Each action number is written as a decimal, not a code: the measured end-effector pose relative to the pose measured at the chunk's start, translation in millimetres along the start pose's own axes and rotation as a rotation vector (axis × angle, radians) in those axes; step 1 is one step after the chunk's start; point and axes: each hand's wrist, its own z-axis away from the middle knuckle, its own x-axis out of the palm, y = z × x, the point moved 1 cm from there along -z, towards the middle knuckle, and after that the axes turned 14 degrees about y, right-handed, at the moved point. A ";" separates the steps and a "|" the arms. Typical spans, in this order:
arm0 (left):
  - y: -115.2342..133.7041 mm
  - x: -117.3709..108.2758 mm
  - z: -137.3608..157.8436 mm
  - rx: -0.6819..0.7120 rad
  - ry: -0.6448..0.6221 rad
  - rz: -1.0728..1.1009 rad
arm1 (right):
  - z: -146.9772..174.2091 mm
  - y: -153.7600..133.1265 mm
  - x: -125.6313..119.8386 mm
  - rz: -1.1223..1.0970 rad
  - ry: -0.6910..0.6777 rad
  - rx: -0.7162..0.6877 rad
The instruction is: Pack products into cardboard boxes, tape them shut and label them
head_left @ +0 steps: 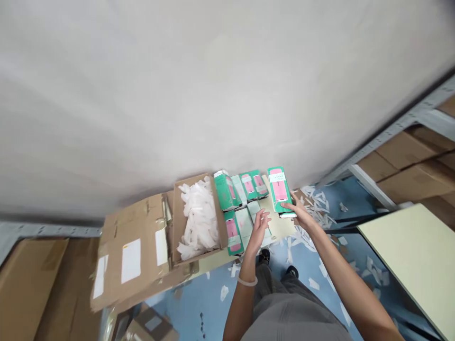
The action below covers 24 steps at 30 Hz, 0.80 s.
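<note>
My right hand (297,209) grips a green box with a pink picture (279,187) by its lower right side, holding it over the right end of the narrow table (275,220). Empty and with fingers apart, my left hand (260,228) hovers just left of that box. Beneath and beyond the left hand lie several similar green boxes (232,232), some showing pink pictures and some showing pale sides. One larger green pack (226,190) leans near the wall at the back.
A cardboard box (222,227) full of white plastic strips (199,218) stands left of the green boxes. Further left is a big carton (142,227) with white labels. Shelves of cartons (408,151) flank the right side. Paper scraps litter the blue floor (199,303).
</note>
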 end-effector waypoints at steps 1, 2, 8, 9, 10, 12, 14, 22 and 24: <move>5.8 18.7 3.3 0.017 -0.096 -0.013 | 12.1 -7.4 -21.9 -0.030 0.011 -0.002; 10.9 38.1 7.7 0.033 -0.195 -0.022 | 24.2 -13.7 -43.9 -0.064 0.042 -0.004; 12.5 155.2 58.2 0.157 -0.768 -0.066 | 89.0 -22.1 -163.7 -0.231 0.407 -0.016; 7.6 172.5 69.7 0.166 -0.845 -0.082 | 97.3 -19.9 -181.6 -0.240 0.469 -0.035; 1.6 189.0 81.6 0.173 -0.908 -0.103 | 105.0 -17.4 -199.2 -0.248 0.524 -0.056; -12.6 219.4 105.5 0.186 -0.989 -0.143 | 119.5 -12.4 -234.3 -0.271 0.610 -0.092; -27.9 248.2 128.9 0.201 -1.023 -0.170 | 134.1 -8.6 -269.3 -0.298 0.668 -0.109; -94.8 359.8 214.7 0.186 -1.087 -0.220 | 193.8 1.4 -398.4 -0.379 0.767 -0.044; -113.6 383.9 231.8 0.153 -1.071 -0.240 | 203.6 5.6 -424.4 -0.396 0.801 -0.014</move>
